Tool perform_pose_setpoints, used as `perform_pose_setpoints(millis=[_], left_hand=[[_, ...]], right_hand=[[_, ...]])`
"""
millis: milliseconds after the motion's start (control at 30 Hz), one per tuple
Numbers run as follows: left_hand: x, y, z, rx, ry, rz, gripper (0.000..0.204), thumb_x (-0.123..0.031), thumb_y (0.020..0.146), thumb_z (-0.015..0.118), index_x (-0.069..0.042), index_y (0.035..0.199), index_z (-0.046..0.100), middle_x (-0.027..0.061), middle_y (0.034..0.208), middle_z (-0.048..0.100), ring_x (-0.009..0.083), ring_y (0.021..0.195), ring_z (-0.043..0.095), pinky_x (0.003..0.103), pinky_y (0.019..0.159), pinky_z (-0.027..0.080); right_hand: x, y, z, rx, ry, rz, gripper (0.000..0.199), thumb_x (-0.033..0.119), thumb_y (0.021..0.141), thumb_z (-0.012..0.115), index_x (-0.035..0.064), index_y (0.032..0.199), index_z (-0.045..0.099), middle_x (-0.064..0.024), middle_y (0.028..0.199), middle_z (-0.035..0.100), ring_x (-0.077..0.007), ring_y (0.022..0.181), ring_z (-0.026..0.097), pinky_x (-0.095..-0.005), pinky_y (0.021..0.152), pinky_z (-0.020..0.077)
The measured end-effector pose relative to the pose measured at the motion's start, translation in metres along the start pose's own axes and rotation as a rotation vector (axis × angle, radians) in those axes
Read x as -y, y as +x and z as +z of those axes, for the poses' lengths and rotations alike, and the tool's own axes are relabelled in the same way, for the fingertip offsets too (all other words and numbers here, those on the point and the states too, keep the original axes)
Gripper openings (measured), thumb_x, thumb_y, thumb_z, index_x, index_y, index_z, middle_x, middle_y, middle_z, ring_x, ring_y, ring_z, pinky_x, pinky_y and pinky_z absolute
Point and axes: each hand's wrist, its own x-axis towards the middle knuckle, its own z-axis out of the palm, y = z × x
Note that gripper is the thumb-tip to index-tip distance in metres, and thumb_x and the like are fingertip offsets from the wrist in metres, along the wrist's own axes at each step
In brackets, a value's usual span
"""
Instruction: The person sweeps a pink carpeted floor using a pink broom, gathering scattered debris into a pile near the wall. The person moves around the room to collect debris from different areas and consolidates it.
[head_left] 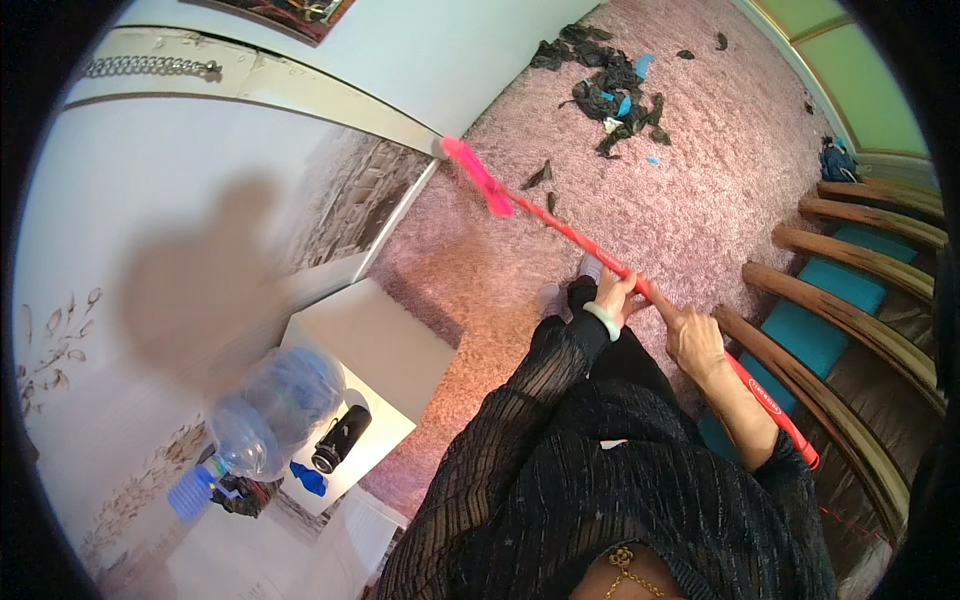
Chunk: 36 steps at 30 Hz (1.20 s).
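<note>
1. Gold chain necklace (621, 558) lies nearest.
2. Left hand (613, 297) and right hand (695, 340): each grip curled around a long red pole (580, 239).
3. Its bright pink head (478, 178) is near the left edge of the shaggy pink carpet (700, 130); black scraps (592, 98) beyond.

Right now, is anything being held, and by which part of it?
A red pole with a pink head: the left hand and right hand both grip it around mid-length, the left nearer the pink head.
</note>
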Motion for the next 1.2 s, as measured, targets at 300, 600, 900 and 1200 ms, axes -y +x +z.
perform_pose_setpoints(millis=[300,600,900,1200], left_hand=[[0.062,0.030,-0.131,-0.255,-0.127,-0.304,0.014,-0.012,0.091,0.043,-0.006,0.103,0.045,0.0138,0.101,0.055,0.0333,0.100,0.053,0.062,0.085,0.040],[-0.010,0.068,0.003,0.351,-0.070,-0.121,0.008,-0.012,0.091,0.051,-0.005,0.095,0.049,0.0127,0.096,0.057,0.0279,0.102,0.055,0.052,0.087,0.044],[0.000,0.021,-0.028,0.123,0.022,-0.143,0.020,-0.009,0.093,0.046,-0.012,0.111,0.039,0.0096,0.094,0.054,0.0259,0.096,0.056,0.051,0.085,0.046],[0.040,0.060,-0.104,-0.439,0.030,-0.427,0.024,-0.021,0.095,0.044,0.000,0.103,0.051,0.0139,0.099,0.057,0.0302,0.094,0.056,0.046,0.086,0.046]], right_hand=[[0.029,0.010,0.065,0.250,-0.055,-0.156,0.062,0.013,0.083,0.049,0.0149,0.140,0.026,-0.0159,0.084,0.065,-0.0310,0.077,0.066,-0.0425,0.065,0.0524],[-0.002,0.028,-0.023,-0.085,-0.403,0.023,0.065,0.008,0.081,0.050,0.0056,0.141,0.023,-0.0143,0.078,0.059,-0.0250,0.068,0.062,-0.0329,0.058,0.0506],[0.011,0.003,-0.012,0.101,-0.119,-0.012,0.071,0.007,0.081,0.051,0.0145,0.144,0.019,-0.0219,0.085,0.060,-0.0315,0.077,0.064,-0.0402,0.063,0.0526],[0.024,0.041,0.069,0.281,-0.170,-0.106,0.038,0.018,0.083,0.053,0.0085,0.119,0.044,-0.0120,0.097,0.063,-0.0248,0.093,0.061,-0.0341,0.074,0.0490]])
